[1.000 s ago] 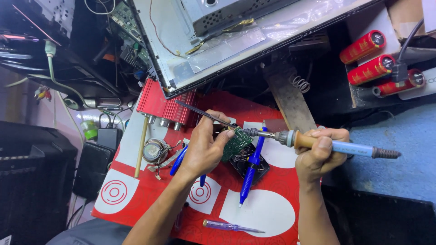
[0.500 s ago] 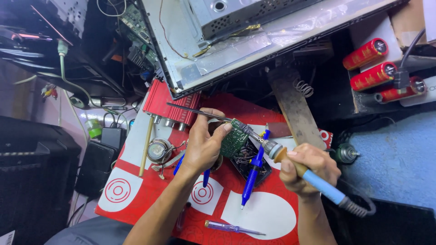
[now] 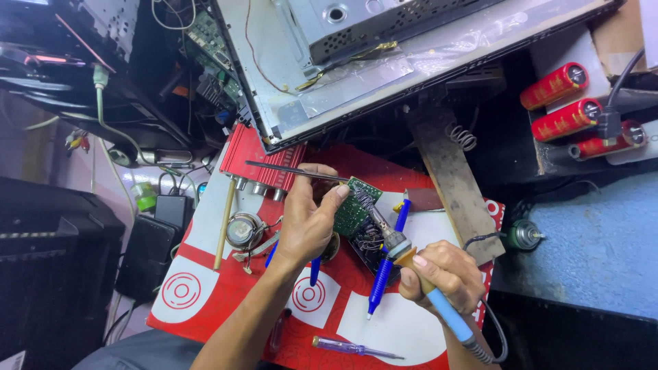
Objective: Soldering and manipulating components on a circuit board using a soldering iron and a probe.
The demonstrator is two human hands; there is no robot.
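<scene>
One circuit board (image 3: 352,212), one soldering iron (image 3: 411,274), three red capacitors (image 3: 563,118).

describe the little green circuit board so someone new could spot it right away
Start at the red-and-white mat in the middle of the bench. Near its top edge the left hand pinches a small green circuit board, and the soldering iron tip touches it. It is the only green, component-studded square there.

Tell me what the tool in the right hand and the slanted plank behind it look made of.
Soldering iron: the handle looks like blue plastic, smooth with a slight sheen; the front shaft is grey metal, dull.
Plank: probably bare wood, brown, matt and rough-grained, with a metal coil spring near its top.
</scene>
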